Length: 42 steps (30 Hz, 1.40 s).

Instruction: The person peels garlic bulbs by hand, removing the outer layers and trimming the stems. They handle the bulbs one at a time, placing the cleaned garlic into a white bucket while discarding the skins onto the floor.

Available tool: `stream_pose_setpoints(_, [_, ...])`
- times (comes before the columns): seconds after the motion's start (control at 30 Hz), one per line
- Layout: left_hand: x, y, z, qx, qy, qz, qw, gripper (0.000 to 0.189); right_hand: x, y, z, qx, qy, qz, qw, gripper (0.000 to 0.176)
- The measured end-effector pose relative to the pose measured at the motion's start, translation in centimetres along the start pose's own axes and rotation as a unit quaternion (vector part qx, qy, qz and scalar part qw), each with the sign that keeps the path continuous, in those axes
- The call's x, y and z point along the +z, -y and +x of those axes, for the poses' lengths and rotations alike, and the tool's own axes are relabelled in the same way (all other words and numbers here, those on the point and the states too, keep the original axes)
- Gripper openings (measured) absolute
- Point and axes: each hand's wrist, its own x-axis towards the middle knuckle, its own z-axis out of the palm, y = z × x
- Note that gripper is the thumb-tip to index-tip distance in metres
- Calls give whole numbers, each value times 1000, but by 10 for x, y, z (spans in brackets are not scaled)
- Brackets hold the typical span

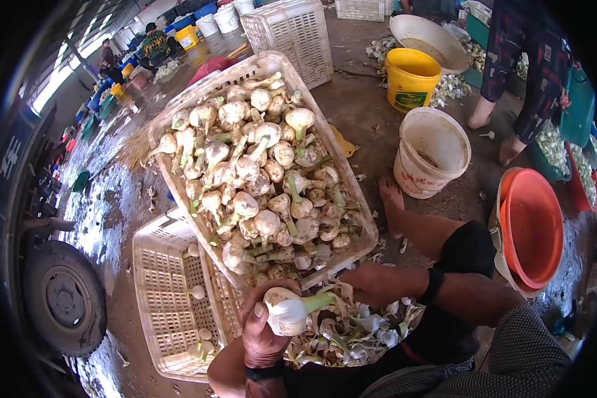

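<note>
A white garlic bulb [286, 312] with a thick green stem rests in my left hand [264, 335], the fingers and thumb wrapped round it. The stem points right, towards my right hand [368, 284], which is closed, its fingertips partly hidden, just beyond loose strips of husk. What it grips I cannot make out. Beneath both hands lies a pile of garlic peels [351, 335]. Right in front, a tilted plastic crate [337, 166] is heaped with soil-stained garlic bulbs [245, 169]. Under its left side sits a second crate [169, 285] holding a few trimmed bulbs.
A white bucket [438, 142], a yellow bucket [412, 73] and a wide pale basin [431, 36] stand ahead on the right. Red basins [534, 229] are at the far right, near another person's legs [530, 73]. A vehicle tyre [64, 298] is at left. More people sit at the back left.
</note>
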Motion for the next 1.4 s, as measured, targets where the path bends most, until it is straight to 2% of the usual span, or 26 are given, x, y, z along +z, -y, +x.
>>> stream_pose_setpoints(0.03, [1,0,1,-8,3,0,1000,72,-5,4,3,0,-1,0,1000,17])
stream_pose_setpoints(0.1, [3,2,2,-17,7,1,1000,74,-10,8,5,-3,-40,144,989,20])
stream_pose_setpoints(0.13, [4,3,3,-20,0,0,1000,73,-17,17,4,33,-21,233,972,25])
stream_pose_setpoints(0.27, [-2,12,6,-30,4,2,1000,66,-14,25,4,15,-70,245,967,26])
stream_pose_setpoints(0.33, [6,12,7,-33,-11,29,999,69,-15,29,4,-53,-79,141,985,25])
stream_pose_setpoints(0.37, [9,12,7,-35,-27,56,997,72,-13,27,4,-52,-79,142,985,25])
stream_pose_setpoints(0.4, [7,14,7,-37,-27,56,997,72,-8,22,4,-57,-71,128,988,22])
stream_pose_setpoints(0.47, [2,16,5,-36,5,23,999,61,-6,18,2,-61,-63,115,990,19])
stream_pose_setpoints(0.53, [3,17,4,-42,1,21,999,60,-10,17,2,-79,-21,100,992,15])
stream_pose_setpoints(0.67, [4,23,1,-56,-12,-13,998,60,-17,27,0,-80,-10,97,992,15])
stream_pose_setpoints(0.73, [7,22,3,-56,2,-23,998,62,-20,32,1,-32,13,157,987,17])
stream_pose_setpoints(0.8, [8,20,3,-55,16,-32,998,63,-16,29,0,-36,7,199,979,19])
stream_pose_setpoints(0.87, [6,18,3,-91,24,-45,995,70,-16,30,-1,-40,4,241,970,21])
stream_pose_setpoints(0.93, [8,19,2,-88,14,-48,995,74,-23,38,-2,29,54,317,946,25])
stream_pose_setpoints(1.03, [6,25,2,-104,-19,-72,992,83,-29,45,-3,75,69,337,936,27])
stream_pose_setpoints(1.1, [5,24,1,-121,-46,-93,987,88,-33,49,-3,69,60,326,941,25])
stream_pose_setpoints(1.17, [8,19,-1,-81,7,99,992,99,-33,49,-2,63,53,315,945,24])
stream_pose_setpoints(1.23, [1,24,1,-70,5,125,990,98,-31,46,-1,0,52,289,956,21])
stream_pose_setpoints(1.27, [-1,24,2,-90,15,142,986,93,-28,44,-1,0,52,289,956,21])
stream_pose_setpoints(1.33, [2,21,2,-110,24,159,981,88,-19,39,1,-70,-31,180,981,16])
stream_pose_setpoints(1.37, [9,15,3,-109,46,168,979,85,-18,36,4,-71,-30,180,981,16])
stream_pose_setpoints(1.4, [13,13,4,-109,70,177,976,82,-19,32,8,-82,-99,83,988,13])
